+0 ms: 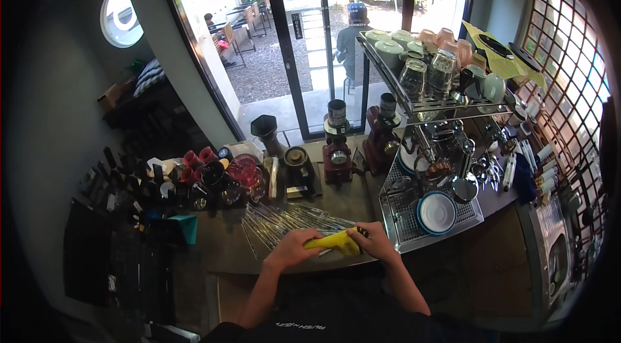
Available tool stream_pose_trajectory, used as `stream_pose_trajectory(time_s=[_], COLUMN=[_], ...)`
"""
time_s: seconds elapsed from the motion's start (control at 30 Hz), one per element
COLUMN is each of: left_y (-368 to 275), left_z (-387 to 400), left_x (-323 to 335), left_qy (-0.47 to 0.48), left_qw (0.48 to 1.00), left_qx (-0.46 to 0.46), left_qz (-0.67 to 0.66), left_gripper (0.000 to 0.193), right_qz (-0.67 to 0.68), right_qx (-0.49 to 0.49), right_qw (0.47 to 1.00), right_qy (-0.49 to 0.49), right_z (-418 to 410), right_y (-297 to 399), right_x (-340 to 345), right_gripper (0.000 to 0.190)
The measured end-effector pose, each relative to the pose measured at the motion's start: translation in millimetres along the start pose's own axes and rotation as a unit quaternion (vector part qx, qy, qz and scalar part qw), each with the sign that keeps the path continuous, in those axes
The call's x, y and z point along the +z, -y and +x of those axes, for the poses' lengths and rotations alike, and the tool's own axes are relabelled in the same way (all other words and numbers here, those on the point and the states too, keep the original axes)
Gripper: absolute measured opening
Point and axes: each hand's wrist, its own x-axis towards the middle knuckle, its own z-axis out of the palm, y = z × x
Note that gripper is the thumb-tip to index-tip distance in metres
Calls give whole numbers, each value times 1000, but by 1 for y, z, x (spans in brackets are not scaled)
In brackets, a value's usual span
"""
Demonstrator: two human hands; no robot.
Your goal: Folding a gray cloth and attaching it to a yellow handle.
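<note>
Both hands hold a yellow cloth (339, 242) above the front edge of the counter. My left hand (295, 247) grips its left end, fingers curled over it. At its right end, my right hand (376, 241) pinches the cloth, and a small dark patterned piece shows by those fingers. Whether something lies inside the cloth is hidden. Just beyond the hands, many thin, shiny, clear-looking sticks or wrapped straws (286, 222) are spread in a fan on the counter (233, 251).
An espresso machine (465, 226) with saucers (436, 213) and cups on top stands right. Two red coffee grinders (338, 158) and a scale (300, 190) line the back. Red drippers (245, 168) and a teal-edged stand (189, 230) are left. A person (351, 42) sits outside the glass door.
</note>
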Motion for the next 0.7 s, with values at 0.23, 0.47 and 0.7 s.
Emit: stream_pose_trajectory(time_s=[0.23, 0.47, 0.7], left_y=[33, 23, 5], left_z=[0, 8, 17], left_x=[6, 22, 19], left_qy=[-61, -60, -68], left_qw=[990, 996, 990], left_qx=[80, -68, -108], left_qz=[100, -15, -68], left_gripper=[27, 25, 34], right_qz=[43, 29, -29], right_qx=[-87, -95, -26], right_qw=[993, 994, 999], right_qy=[65, 38, 26], right_z=[12, 33, 46], right_y=[17, 12, -1], right_x=[-18, -26, -29], right_gripper=[30, 23, 28])
